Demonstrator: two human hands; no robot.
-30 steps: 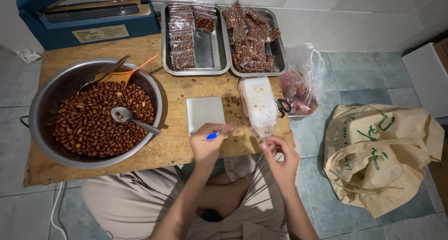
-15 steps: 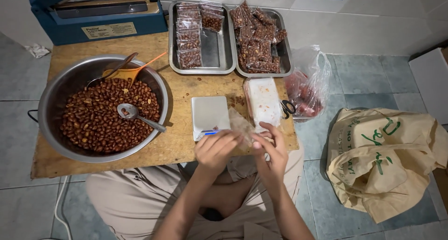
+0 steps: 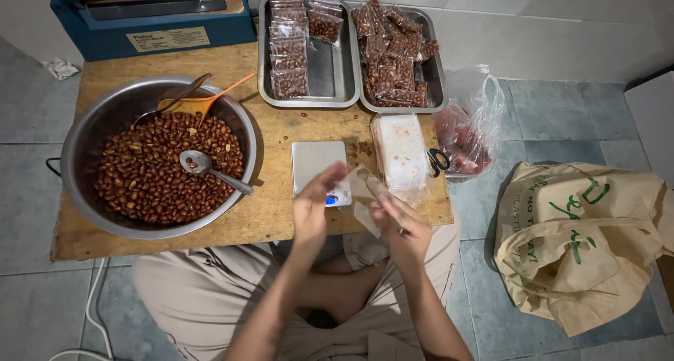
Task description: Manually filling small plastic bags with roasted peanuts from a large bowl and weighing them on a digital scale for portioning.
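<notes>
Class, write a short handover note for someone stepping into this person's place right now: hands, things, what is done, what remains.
Left hand and right hand together hold an empty clear bag, opening it above the small scale.
Bowl of peanuts with spoon sits at left; stack of empty bags at right.
Done: filled packets in both trays.
Left: many peanuts still unbagged.

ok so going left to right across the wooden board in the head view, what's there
steel bowl of peanuts → small scale → left hand → clear bag → right hand → stack of empty bags → scissors
</notes>
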